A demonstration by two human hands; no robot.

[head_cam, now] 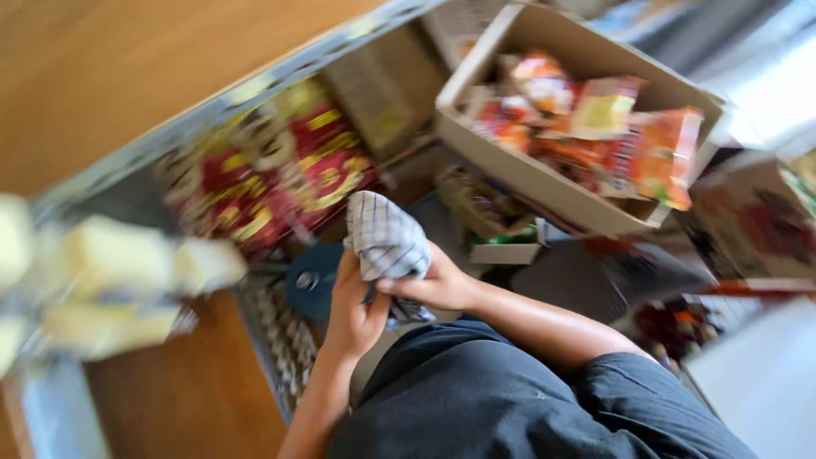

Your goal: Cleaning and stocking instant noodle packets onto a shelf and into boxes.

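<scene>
A white cloth with a thin dark check pattern point(387, 242), bunched into a soft lump, sits in front of the person's dark-shirted body, low in the blurred head view, with the left hand point(353, 310) closed under it and the right hand point(433, 285) pinching its lower edge, fingers curled tight. Left of it lie red and yellow snack packets point(272, 174) on a wire shelf point(280, 340); right of it stands an open cardboard box point(527, 174) holding orange and red packets point(595, 127)
</scene>
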